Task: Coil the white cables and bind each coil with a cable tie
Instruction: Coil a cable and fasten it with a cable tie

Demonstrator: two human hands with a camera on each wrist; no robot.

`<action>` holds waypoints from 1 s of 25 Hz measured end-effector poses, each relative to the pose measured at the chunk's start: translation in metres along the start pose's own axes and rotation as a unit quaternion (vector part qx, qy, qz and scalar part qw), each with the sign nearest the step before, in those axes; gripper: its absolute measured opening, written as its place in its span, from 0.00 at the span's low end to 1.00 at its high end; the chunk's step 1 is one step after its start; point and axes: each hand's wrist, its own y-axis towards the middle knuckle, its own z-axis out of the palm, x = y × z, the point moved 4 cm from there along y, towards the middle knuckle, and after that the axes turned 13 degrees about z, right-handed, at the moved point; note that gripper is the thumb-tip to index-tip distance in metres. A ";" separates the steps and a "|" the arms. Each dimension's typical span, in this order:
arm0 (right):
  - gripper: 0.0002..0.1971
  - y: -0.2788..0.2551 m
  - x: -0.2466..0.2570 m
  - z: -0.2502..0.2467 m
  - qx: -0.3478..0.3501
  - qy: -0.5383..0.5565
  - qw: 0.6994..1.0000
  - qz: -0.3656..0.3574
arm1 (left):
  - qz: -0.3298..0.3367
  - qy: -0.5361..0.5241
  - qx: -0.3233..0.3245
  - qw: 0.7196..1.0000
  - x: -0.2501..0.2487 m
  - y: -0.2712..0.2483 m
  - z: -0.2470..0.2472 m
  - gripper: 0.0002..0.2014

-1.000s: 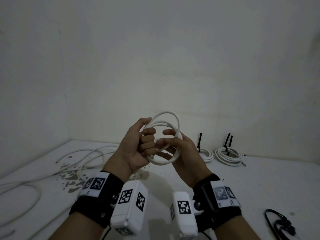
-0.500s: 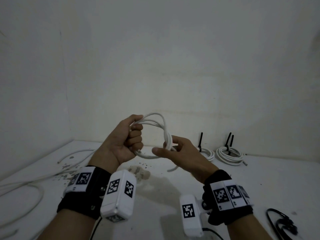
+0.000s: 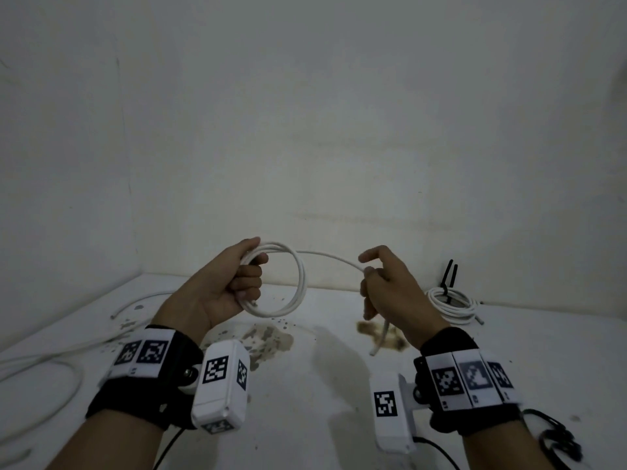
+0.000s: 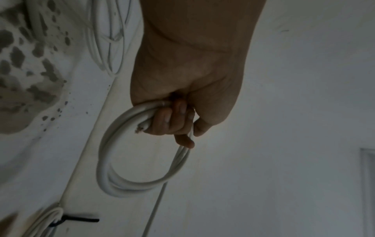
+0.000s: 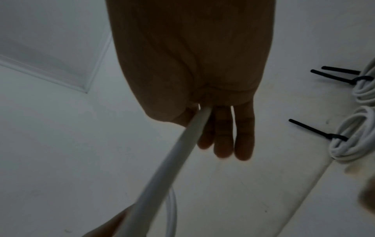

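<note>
From the head view, the left hand (image 3: 234, 286) is gripping a small coil (image 3: 291, 283) of white cable in a closed fist while the right hand (image 3: 390, 290), well apart to its right, is holding the free run of the same cable (image 3: 332, 256), whose short tail is hanging below it; two bound coils (image 3: 453, 305) with black cable ties (image 3: 449, 276) are lying beyond the right hand, and loose cables (image 3: 51, 364) are waiting left of the left hand. The left wrist view is showing the fingers (image 4: 172, 118) curling round several turns with a cut end protruding, no tie on this coil yet. The right wrist view is showing the cable (image 5: 182, 152) running out across the palm under the thumb, fingers (image 5: 223, 136) fairly straight, so the last turn and the binding are judged outstanding.
</note>
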 end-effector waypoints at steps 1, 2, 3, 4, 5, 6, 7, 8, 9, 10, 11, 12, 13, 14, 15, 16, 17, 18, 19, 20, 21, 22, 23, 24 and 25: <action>0.10 -0.002 0.004 0.003 0.026 -0.015 1.000 -0.005 | -0.005 -0.025 0.003 1.000 0.001 0.001 -0.001 0.20; 0.11 -0.005 0.008 0.007 0.053 -0.037 0.998 -0.012 | -0.006 -0.045 -0.001 0.999 0.003 0.002 -0.002 0.21; 0.11 -0.008 0.011 0.009 0.084 -0.059 0.995 -0.013 | -0.003 -0.062 -0.011 0.998 0.004 0.003 -0.003 0.21; 0.12 -0.010 0.013 0.012 0.120 -0.083 0.989 -0.005 | 0.000 -0.081 -0.023 0.996 0.005 0.004 -0.004 0.21; 0.12 -0.013 0.012 0.014 0.159 -0.107 0.982 0.005 | 0.001 -0.102 -0.032 0.994 0.005 0.005 -0.005 0.21; 0.12 -0.015 0.010 0.016 0.194 -0.136 0.971 0.005 | 0.001 -0.124 -0.038 0.992 0.005 0.006 -0.005 0.21; 0.12 -0.017 0.008 0.019 0.216 -0.168 0.962 -0.005 | -0.001 -0.145 -0.042 0.989 0.005 0.006 -0.005 0.21; 0.12 -0.017 0.007 0.020 0.217 -0.198 0.956 -0.023 | -0.004 -0.161 -0.045 0.986 0.004 0.006 -0.004 0.20; 0.11 -0.016 0.008 0.020 0.194 -0.220 0.955 -0.052 | -0.005 -0.172 -0.045 0.984 0.004 0.004 -0.002 0.20; 0.09 -0.015 0.011 0.020 0.155 -0.233 0.957 -0.081 | -0.005 -0.179 -0.043 0.983 0.003 0.004 0.000 0.20; 0.08 -0.015 0.015 0.018 0.110 -0.233 0.960 -0.106 | -0.003 -0.182 -0.041 0.983 0.003 0.002 0.002 0.20; 0.07 -0.015 0.019 0.017 0.068 -0.220 0.965 -0.127 | 0.003 -0.182 -0.040 0.982 0.004 0.002 0.004 0.20; 0.06 -0.017 0.022 0.017 0.040 -0.202 0.968 -0.144 | 0.011 -0.185 -0.039 0.982 0.004 0.001 0.006 0.20; 0.06 -0.018 0.025 0.019 0.029 -0.185 0.970 -0.158 | 0.018 -0.190 -0.038 0.981 0.004 0.001 0.009 0.20; 0.07 -0.020 0.026 0.025 0.028 -0.178 0.969 -0.168 | 0.022 -0.194 -0.036 0.980 0.005 0.001 0.014 0.20; 0.09 -0.022 0.027 0.033 0.031 -0.182 0.967 -0.177 | 0.023 -0.196 -0.033 0.980 0.007 0.000 0.019 0.21; 0.10 -0.024 0.027 0.041 0.030 -0.190 0.964 -0.184 | 0.022 -0.199 -0.031 0.979 0.008 -0.001 0.026 0.21; 0.10 -0.025 0.028 0.049 0.022 -0.195 0.962 -0.190 | 0.024 -0.209 -0.033 0.977 0.009 -0.002 0.031 0.21; 0.09 -0.025 0.028 0.055 0.005 -0.193 0.961 -0.197 | 0.028 -0.220 -0.037 0.974 0.010 -0.004 0.035 0.21; 0.09 -0.025 0.028 0.057 -0.015 -0.190 0.960 -0.206 | 0.035 -0.225 -0.038 0.973 0.009 -0.005 0.038 0.22; 0.09 -0.025 0.028 0.057 -0.032 -0.188 0.959 -0.212 | 0.042 -0.221 -0.037 0.974 0.008 -0.006 0.040 0.22; 0.09 -0.024 0.028 0.057 -0.041 -0.189 0.958 -0.213 | 0.046 -0.211 -0.039 0.976 0.008 -0.006 0.041 0.23; 0.10 -0.025 0.027 0.056 -0.044 -0.188 0.959 -0.210 | 0.051 -0.197 -0.043 0.978 0.007 -0.007 0.042 0.24; 0.10 -0.025 0.026 0.055 -0.047 -0.186 0.960 -0.206 | 0.055 -0.186 -0.048 0.980 0.006 -0.007 0.042 0.24; 0.10 -0.026 0.026 0.055 -0.050 -0.183 0.961 -0.204 | 0.059 -0.179 -0.054 0.981 0.006 -0.008 0.042 0.25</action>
